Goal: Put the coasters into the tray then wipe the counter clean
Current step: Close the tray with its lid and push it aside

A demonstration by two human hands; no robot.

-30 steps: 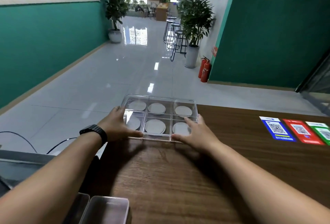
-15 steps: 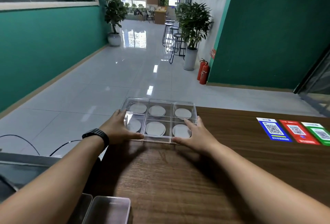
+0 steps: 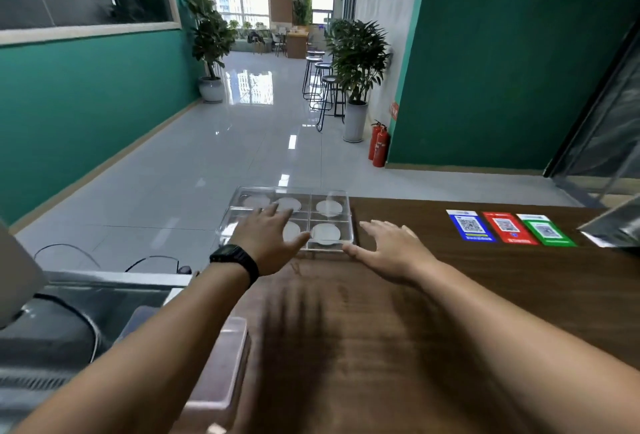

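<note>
A clear plastic tray (image 3: pixel 348 220) with several compartments sits at the far left corner of the wooden counter (image 3: pixel 381 329). Round white coasters (image 3: pixel 325 232) lie in its compartments. My left hand (image 3: pixel 268 238), a black watch on its wrist, is spread flat over the tray's left and middle part and hides some coasters. My right hand (image 3: pixel 391 248) hovers with straight fingers just right of the tray, its thumb near the tray's front right corner. Neither hand holds anything.
Blue (image 3: pixel 469 225), red (image 3: pixel 507 227) and green (image 3: pixel 547 230) QR-code stickers lie on the counter at the right. A clear container (image 3: pixel 221 361) stands off the counter's left edge, above a lower metal surface with cables. Beyond the counter lies open tiled floor.
Both hands have let go of the tray's front edge. My left hand has moved right over the tray, and my right hand has moved right, off the tray. The view has shifted.
</note>
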